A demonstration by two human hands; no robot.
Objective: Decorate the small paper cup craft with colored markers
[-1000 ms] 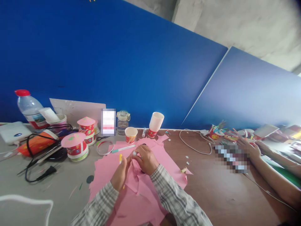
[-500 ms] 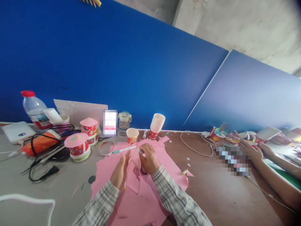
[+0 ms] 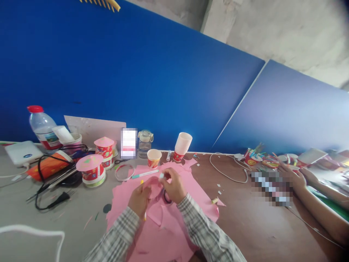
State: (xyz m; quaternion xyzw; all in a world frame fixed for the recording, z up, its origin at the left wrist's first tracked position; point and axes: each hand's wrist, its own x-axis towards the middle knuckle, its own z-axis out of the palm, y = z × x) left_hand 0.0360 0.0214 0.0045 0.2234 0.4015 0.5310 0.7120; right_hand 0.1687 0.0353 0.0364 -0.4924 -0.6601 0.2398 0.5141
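My left hand (image 3: 139,201) is closed on a curved piece of pink paper (image 3: 151,183), which it holds above the larger pink sheets. Pinched between the fingers of my right hand (image 3: 174,185) is a small white object (image 3: 161,176), too small to tell its kind, close to the edge of that piece. Dark-handled scissors (image 3: 167,198) lie on the paper just below my right hand. A yellow pen (image 3: 145,216) sticks out from behind my left hand. Beneath both hands spread the large pink paper sheets (image 3: 185,225). A teal-and-white marker (image 3: 145,174) lies beyond my left hand.
Behind the paper stand a paper cup (image 3: 154,158), a stack of cups (image 3: 182,146) and a water bottle (image 3: 145,143). At left are pink-topped cup models (image 3: 92,174), a black plug (image 3: 60,199) and cables. Another person's hands (image 3: 296,178) are at the right.
My left hand has turned and now holds up the curved pink piece. My right hand has shifted slightly, bringing the small white object into clearer sight. The yellow pen shows more.
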